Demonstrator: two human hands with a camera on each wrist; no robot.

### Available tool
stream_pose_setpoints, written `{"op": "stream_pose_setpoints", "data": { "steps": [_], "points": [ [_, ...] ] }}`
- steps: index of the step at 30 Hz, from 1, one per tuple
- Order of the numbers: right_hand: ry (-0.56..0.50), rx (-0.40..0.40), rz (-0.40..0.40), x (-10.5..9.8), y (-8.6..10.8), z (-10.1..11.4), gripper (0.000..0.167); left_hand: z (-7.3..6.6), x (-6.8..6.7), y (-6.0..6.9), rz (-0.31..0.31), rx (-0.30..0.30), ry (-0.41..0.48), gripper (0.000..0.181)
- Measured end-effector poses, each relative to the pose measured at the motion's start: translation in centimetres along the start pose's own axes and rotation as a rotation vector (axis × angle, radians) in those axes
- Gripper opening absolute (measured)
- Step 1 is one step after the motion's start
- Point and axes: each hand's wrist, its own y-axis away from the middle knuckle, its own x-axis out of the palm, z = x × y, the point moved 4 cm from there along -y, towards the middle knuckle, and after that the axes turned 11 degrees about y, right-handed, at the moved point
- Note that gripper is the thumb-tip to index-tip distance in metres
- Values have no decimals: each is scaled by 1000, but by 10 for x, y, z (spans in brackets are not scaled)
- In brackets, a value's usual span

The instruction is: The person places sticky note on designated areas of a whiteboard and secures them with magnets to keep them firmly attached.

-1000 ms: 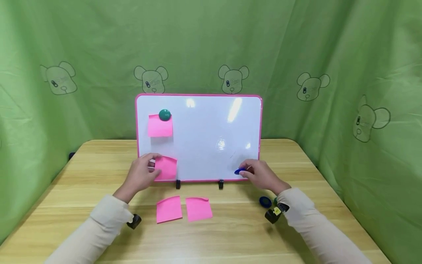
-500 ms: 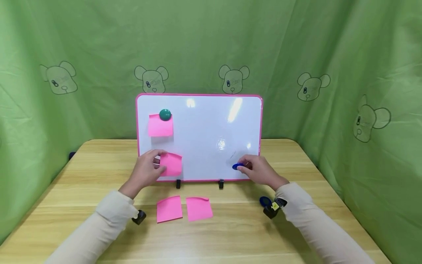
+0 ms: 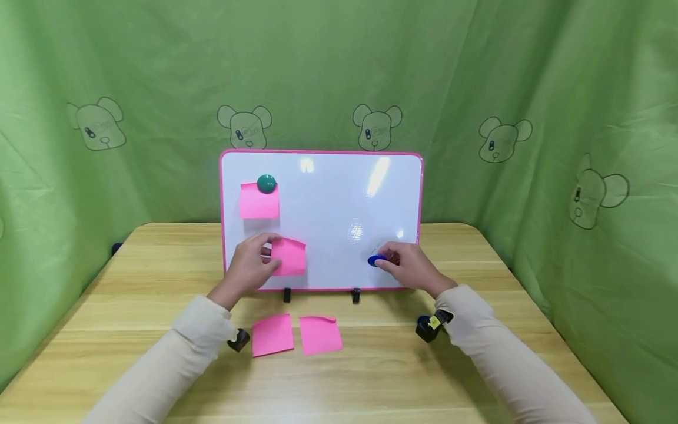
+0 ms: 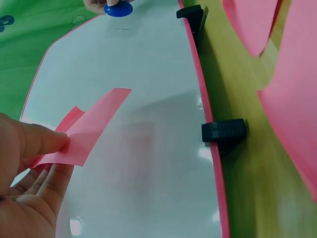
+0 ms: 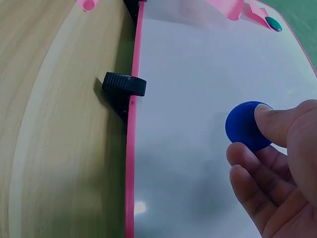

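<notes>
My left hand pinches a pink sticky note by its left edge, in front of the lower left of a pink-framed whiteboard. In the left wrist view the note stands off the board's surface, bent between thumb and fingers. A round blue magnet is pinched between thumb and fingers of my right hand, before the board's lower right. Another pink note hangs at the board's upper left, with a green magnet over its top right corner.
Two pink notes, a left one and a right one, lie on the wooden table before the board. Black clip feet hold up its lower edge. A blue round thing is mostly hidden behind the right wrist camera.
The left hand has carried its note rightward and slightly up across the board. With the blue magnet, the right hand has moved a little left and up.
</notes>
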Motion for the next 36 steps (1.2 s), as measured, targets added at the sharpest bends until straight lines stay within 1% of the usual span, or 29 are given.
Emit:
{"op": "stream_pose_setpoints", "data": {
  "steps": [5, 11, 19, 24, 30, 36],
  "points": [
    [-7, 14, 0, 0, -4, 2, 9, -4, 4, -5, -10, -4, 17, 43],
    [1, 15, -22, -1, -10, 5, 11, -5, 9, -9, -20, -4, 36, 44],
    [-3, 26, -34, -5, -19, 11, 12, -8, 14, -16, -17, -24, 47, 48],
    [4, 32, -38, -6, -23, 12, 12, -11, 17, -20, -21, -8, 50, 47],
    [11, 48, -22, -2, -29, 9, 13, -12, 21, -25, -21, -19, 66, 46],
    [4, 47, -43, -5, -33, 13, 13, -14, 22, -32, -23, -14, 61, 47]
  ]
}}
